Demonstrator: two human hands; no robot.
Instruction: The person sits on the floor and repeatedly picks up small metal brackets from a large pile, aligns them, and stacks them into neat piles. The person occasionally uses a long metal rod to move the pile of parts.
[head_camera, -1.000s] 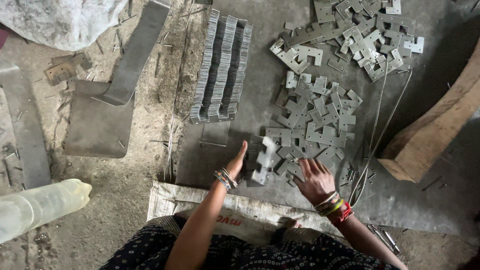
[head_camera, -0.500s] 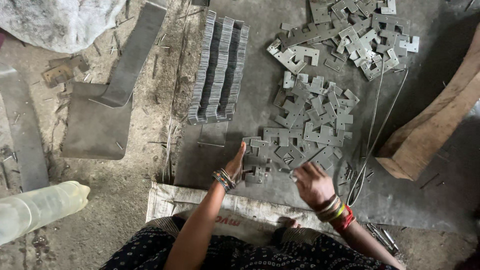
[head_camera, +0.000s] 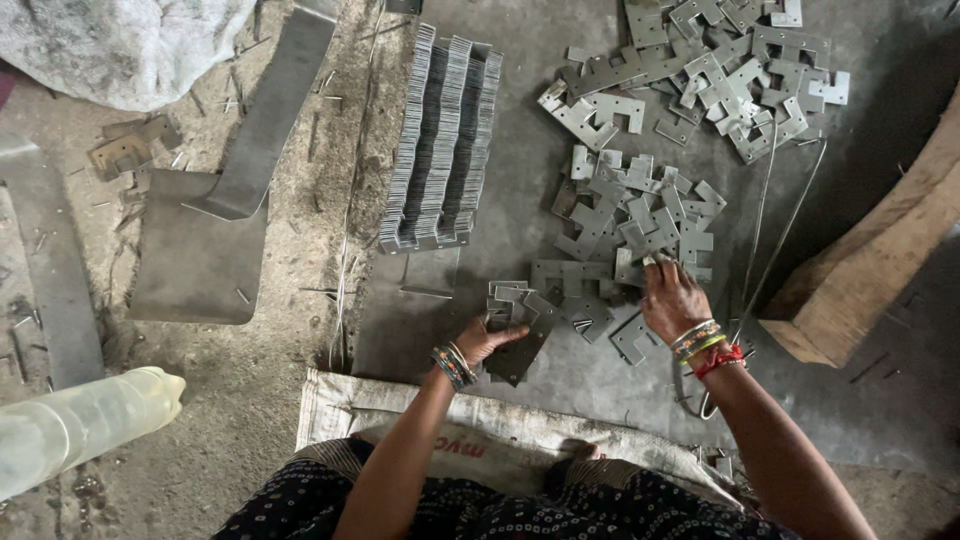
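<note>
The left hand (head_camera: 488, 340) closes around a small bundle of flat grey notched metal plates (head_camera: 518, 325), fingers wrapped over the near edge. The bundle rests low on the dark grey metal floor sheet (head_camera: 560, 140), its long axis running from the wrist up and to the right, away from the person. The right hand (head_camera: 672, 298) reaches into the loose heap of the same grey stamped plates (head_camera: 635, 215), fingertips pinched at one plate on the heap's near edge; whether it is actually lifted is hard to tell. Beyond the left hand stands a tidy ribbed row of stacked plates (head_camera: 443, 140), its length pointing away from the person. A second scattered heap (head_camera: 700, 70) lies further off. A rough wooden block (head_camera: 880, 250) sits to the right.
</note>
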